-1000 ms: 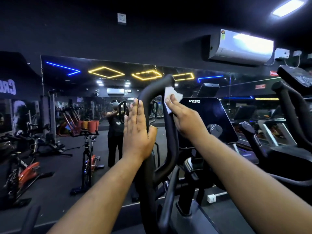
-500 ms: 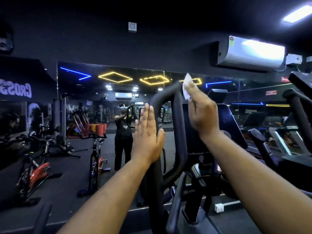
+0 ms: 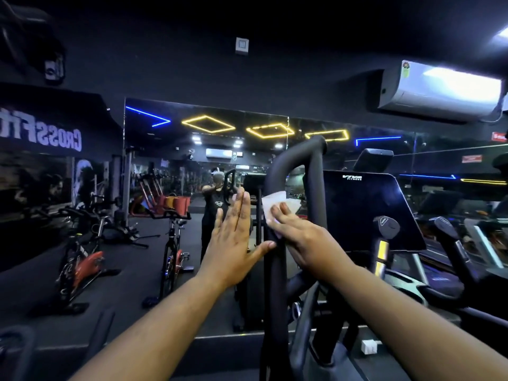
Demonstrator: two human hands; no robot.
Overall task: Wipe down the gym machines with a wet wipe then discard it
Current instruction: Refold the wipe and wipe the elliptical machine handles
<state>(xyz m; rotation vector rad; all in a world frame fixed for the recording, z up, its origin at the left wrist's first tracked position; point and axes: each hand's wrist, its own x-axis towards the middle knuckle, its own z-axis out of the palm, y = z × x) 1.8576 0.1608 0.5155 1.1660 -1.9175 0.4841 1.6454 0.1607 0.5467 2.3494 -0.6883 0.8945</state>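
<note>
Since half a second ago, the right hand [image 3: 305,240] has slid the thin white wet wipe [image 3: 276,204] down from the top bend of the black padded loop handle [image 3: 288,188] to its left-hand bar, midway down.

Left of the handle, red-and-black spin bikes [image 3: 82,268] stand on the dark floor in front of a wide wall mirror [image 3: 192,166], which reflects yellow diamond-shaped light strips. Closer to the handle, the left hand [image 3: 233,243] is held flat, fingers straight and together, palm turned away; its thumb tip touches the handle's left bar and it grips nothing. On that bar the right hand presses the wipe with its fingers laid over it; the wipe's upper edge sticks out above the fingertips. Right of the handle sits the machine's dark flat console screen [image 3: 368,210], and above that a white wall air conditioner [image 3: 439,89].
</note>
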